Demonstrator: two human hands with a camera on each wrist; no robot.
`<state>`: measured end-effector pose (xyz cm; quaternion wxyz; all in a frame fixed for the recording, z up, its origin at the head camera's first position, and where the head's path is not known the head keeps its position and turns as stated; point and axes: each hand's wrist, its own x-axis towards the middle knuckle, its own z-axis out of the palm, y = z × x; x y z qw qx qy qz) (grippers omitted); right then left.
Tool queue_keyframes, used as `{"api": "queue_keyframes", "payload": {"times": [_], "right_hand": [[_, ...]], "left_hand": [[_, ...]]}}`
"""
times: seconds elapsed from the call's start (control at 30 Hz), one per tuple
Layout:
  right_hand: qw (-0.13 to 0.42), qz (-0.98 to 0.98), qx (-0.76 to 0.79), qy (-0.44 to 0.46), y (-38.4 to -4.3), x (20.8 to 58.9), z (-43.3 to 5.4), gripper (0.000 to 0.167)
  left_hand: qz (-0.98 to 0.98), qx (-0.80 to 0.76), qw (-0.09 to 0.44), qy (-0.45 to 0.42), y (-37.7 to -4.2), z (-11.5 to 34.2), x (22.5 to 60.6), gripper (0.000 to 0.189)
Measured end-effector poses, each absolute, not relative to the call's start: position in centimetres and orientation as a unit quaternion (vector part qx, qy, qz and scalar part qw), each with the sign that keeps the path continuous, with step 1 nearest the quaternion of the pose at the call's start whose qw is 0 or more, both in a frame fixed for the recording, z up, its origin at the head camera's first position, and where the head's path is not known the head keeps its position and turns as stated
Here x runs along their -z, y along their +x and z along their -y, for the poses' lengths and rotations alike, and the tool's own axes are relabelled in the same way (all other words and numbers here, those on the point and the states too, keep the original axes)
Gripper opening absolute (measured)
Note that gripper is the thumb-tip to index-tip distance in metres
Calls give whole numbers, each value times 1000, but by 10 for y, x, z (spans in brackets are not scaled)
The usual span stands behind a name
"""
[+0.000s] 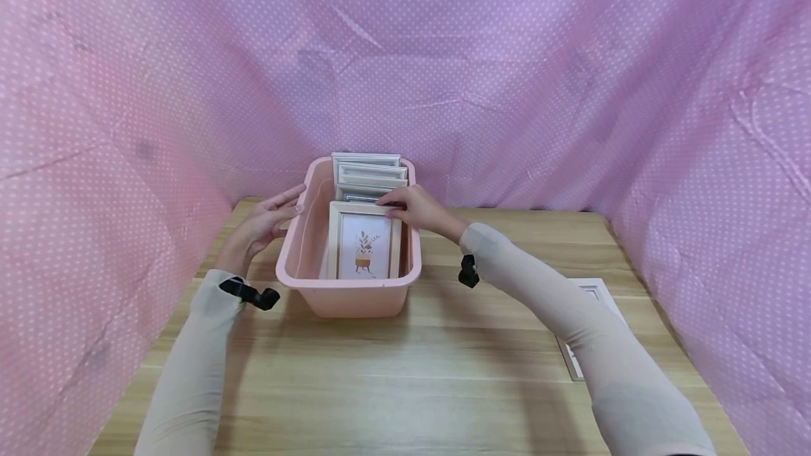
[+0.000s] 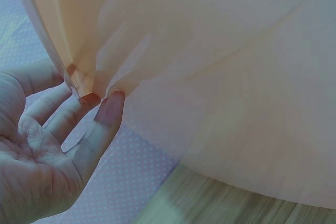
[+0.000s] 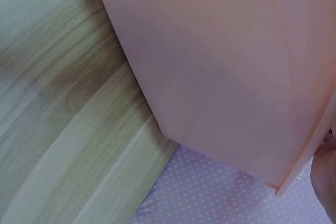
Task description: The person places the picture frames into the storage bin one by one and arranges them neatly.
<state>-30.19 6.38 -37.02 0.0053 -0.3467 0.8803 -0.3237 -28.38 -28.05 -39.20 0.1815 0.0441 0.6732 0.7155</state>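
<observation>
A pink plastic bin point(image 1: 351, 301) stands on the table, holding several picture frames. Nearest the front leans a cream picture frame point(image 1: 334, 241) with a potted-plant print. My right hand point(image 1: 421, 208) pinches this frame by its upper right corner, thumb in front; the right wrist view shows only a sliver of the hand point(image 3: 324, 177) past the bin's rim. Behind it, white picture frames point(image 1: 370, 171) stand in a row. My left hand point(image 1: 256, 227) touches the bin's left rim with fairly straight fingers. Up close, its fingertips point(image 2: 111, 107) meet the rim from outside.
Another white picture frame point(image 1: 595, 287) lies on the right of the wooden table point(image 1: 405, 385), partly covered by my right forearm. Pink dotted cloth point(image 1: 405, 90) hangs behind and along both sides of the table.
</observation>
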Motion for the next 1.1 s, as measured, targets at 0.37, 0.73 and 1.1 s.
{"api": "queue_keyframes", "payload": {"times": [0.37,0.73,1.1], "right_hand": [[3,-886,312,-342,-302,373,-62,27],[4,-890,318,-326,-300,375,-61,28],[-9,-886,327,-329,-299,374,-61,28]], "left_hand": [[-676,-713,182,43,-283,280,393,65],[-681,-708,183,46,-283,281,393,65],[-677,-712,181,42,-284,280,392,65]]}}
